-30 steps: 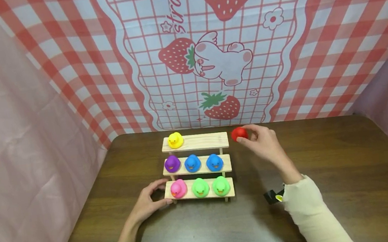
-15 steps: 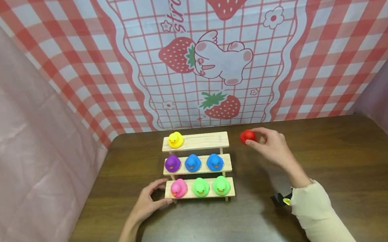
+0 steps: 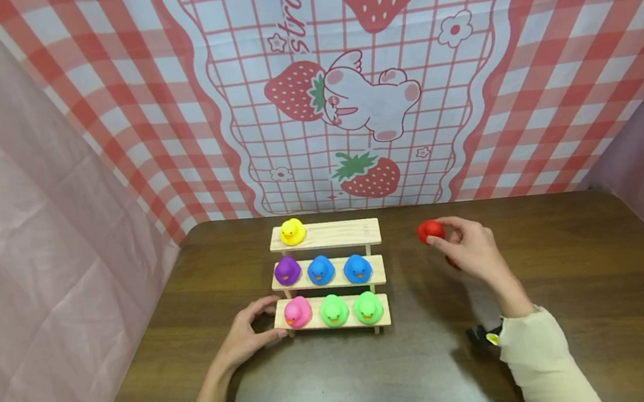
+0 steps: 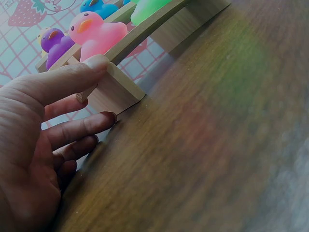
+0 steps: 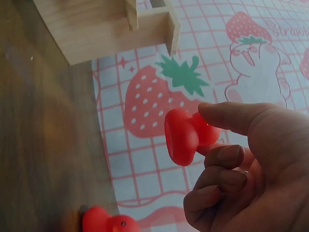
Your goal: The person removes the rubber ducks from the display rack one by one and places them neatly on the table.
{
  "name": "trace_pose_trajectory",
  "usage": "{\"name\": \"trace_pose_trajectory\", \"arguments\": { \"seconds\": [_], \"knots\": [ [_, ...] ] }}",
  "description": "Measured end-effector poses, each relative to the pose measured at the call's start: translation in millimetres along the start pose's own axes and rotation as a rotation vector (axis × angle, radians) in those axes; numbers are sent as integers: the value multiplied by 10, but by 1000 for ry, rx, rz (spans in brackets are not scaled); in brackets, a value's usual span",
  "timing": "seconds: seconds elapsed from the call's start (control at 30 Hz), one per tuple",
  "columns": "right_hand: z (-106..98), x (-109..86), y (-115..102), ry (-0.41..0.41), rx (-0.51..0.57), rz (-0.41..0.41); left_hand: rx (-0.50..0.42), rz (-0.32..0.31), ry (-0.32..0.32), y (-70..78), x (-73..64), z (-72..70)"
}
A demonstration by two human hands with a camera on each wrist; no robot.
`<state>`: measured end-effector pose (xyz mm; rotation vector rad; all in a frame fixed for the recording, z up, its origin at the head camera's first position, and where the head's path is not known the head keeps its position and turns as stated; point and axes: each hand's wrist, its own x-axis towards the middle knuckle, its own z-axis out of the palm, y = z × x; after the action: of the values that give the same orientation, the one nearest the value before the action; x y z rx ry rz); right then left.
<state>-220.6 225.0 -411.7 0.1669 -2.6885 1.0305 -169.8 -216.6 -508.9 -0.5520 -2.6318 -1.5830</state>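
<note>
A three-tier wooden stand point(image 3: 341, 233) holds rubber ducks. A yellow duck point(image 3: 292, 232) sits at the top tier's left end. Along the middle tier are a purple duck point(image 3: 287, 271) and two blue ducks point(image 3: 321, 270). On the lowest tier a pink duck point(image 3: 297, 312) sits left of two green ducks point(image 3: 334, 311). My left hand point(image 3: 243, 335) grips that tier's left end, thumb point(image 4: 82, 77) at its front edge. Right of the stand, my right hand point(image 3: 473, 249) pinches a red rubber duck point(image 3: 431, 232) between thumb and fingers, above the table.
Another red duck point(image 5: 104, 221) lies on the brown wooden table point(image 3: 333, 387), mostly hidden behind my right hand in the head view. A strawberry-print cloth point(image 3: 356, 89) hangs behind the table. Pink curtains point(image 3: 34, 263) stand at both sides.
My right hand has moved right and toward me, carrying the red duck away from the stand. The second red duck now shows beneath it. My left hand has stayed in place.
</note>
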Motion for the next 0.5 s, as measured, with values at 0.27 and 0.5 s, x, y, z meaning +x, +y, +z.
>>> {"name": "trace_pose_trajectory", "arguments": {
  "seconds": [0.27,0.5],
  "knots": [
    [-81,-39,110,-14,-13,15,-1,-12,3,-3,-3,2],
    [-155,-63,219,-20,-27,35,5,-34,2,5,1,1]
  ]
}}
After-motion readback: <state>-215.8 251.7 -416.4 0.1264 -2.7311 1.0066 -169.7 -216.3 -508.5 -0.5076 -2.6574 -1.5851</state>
